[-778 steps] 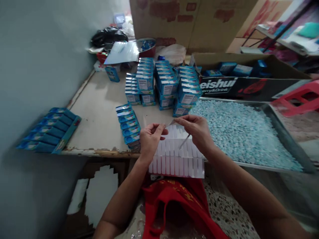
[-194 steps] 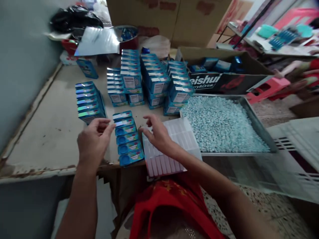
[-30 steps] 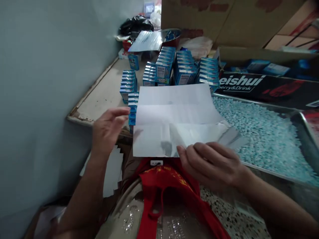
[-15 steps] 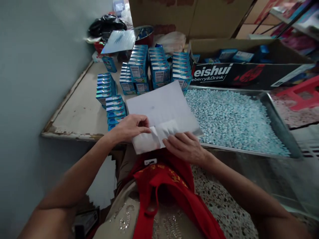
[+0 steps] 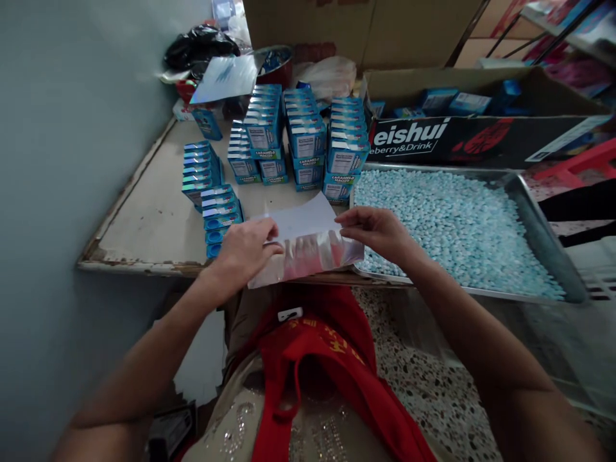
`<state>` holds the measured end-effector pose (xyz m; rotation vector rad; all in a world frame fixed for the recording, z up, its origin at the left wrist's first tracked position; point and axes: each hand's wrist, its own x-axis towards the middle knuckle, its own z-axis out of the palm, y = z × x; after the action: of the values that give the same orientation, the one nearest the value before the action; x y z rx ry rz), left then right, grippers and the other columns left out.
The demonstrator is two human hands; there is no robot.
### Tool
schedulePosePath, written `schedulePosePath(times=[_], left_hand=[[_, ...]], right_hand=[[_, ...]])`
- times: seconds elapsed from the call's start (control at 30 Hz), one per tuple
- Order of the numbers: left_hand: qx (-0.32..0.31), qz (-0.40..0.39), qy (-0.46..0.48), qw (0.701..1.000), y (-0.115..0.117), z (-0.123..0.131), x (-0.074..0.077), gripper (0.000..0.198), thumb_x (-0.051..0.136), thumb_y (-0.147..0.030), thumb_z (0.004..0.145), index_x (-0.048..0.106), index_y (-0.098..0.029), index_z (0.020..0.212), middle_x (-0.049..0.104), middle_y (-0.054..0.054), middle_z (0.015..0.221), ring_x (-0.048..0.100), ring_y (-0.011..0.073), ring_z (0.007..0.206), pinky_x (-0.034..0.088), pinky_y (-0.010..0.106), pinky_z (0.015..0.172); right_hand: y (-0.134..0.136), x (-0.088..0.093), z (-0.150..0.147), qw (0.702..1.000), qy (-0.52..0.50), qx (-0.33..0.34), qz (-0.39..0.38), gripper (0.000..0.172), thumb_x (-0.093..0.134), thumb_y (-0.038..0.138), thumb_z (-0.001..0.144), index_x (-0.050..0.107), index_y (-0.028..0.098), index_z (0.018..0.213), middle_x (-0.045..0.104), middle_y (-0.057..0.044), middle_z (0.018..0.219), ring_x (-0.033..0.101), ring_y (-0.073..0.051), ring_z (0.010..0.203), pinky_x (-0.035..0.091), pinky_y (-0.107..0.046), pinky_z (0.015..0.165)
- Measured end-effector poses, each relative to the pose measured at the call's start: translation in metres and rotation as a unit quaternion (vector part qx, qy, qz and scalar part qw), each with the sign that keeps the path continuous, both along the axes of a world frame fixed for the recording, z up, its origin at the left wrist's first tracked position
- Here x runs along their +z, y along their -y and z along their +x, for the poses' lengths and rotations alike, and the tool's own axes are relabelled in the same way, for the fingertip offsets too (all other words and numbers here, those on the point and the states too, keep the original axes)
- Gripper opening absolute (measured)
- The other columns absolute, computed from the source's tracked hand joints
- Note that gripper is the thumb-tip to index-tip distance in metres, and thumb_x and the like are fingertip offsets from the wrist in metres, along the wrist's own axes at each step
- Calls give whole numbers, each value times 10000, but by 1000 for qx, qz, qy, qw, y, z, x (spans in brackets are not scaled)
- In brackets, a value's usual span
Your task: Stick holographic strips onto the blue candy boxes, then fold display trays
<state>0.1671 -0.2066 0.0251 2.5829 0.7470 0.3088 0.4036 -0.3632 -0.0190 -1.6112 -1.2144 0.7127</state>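
Observation:
A white sheet (image 5: 301, 217) of card or paper with a shiny silvery lower part (image 5: 312, 253) lies at the table's front edge. It looks bent across its width. My left hand (image 5: 248, 245) is closed on its left side, thumb and fingers pinching near the bend. My right hand (image 5: 378, 234) pinches the sheet's right end, close to the metal tray (image 5: 524, 192) of pale blue candies (image 5: 447, 231). Just left of the sheet stands a short stack of blue boxes (image 5: 222, 218).
Taller stacks of blue boxes (image 5: 305, 138) marked "Caramelo Macizo" rise behind the sheet. A black carton (image 5: 481, 141) holding more blue boxes stands beyond the tray. A shiny sheet (image 5: 225, 78) and a black plastic bag (image 5: 199, 46) are at the back left.
The sheet has tipped away from me and now lies lower, its silvery side showing along the front. My right hand has moved up to its right end; my left hand stays near the left side.

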Motion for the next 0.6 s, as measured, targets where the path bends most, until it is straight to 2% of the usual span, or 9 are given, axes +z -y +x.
schedulePosePath(times=[0.1,0.17,0.23,0.37,0.5,0.6], left_hand=[[19,47,64,997,31,22,-12,250,806,-320,806,722,-197,1007,763,102,1057,671,303,1026,445,420,962],[12,3,99,995,48,38,-21,197,740,-341,882,727,-194,1013,772,89,1041,681,274,1012,449,406,972],[16,-73,131,989,57,48,-29,177,661,-358,943,723,-192,936,772,58,942,688,224,920,480,353,903],[11,-183,145,972,57,52,-39,215,608,-350,960,698,-184,857,745,28,852,662,174,819,491,282,769],[-29,-220,124,967,53,53,-41,181,625,-317,932,686,-178,833,733,25,844,647,171,809,487,281,752],[-62,-235,107,964,52,60,-43,166,628,-294,931,679,-179,821,736,26,854,649,170,812,493,287,769]], right_hand=[[0,2,-10,998,-51,-28,-11,251,790,412,763,769,228,933,755,-18,844,675,-180,739,543,-324,707],[5,9,-17,998,-45,-30,-18,240,802,427,754,778,225,882,755,-17,803,668,-176,705,532,-317,669],[11,17,-19,999,-7,-37,-22,206,803,413,763,790,235,866,764,-15,790,674,-182,700,529,-320,661],[25,23,-11,997,67,-32,-38,144,787,321,783,820,260,909,793,-17,838,716,-204,745,548,-340,702],[36,15,4,995,68,9,-73,160,783,317,776,831,281,924,804,-10,875,732,-212,779,549,-338,709],[41,7,14,992,48,27,-114,185,797,334,752,833,281,925,777,14,756,686,-173,678,495,-294,608]])
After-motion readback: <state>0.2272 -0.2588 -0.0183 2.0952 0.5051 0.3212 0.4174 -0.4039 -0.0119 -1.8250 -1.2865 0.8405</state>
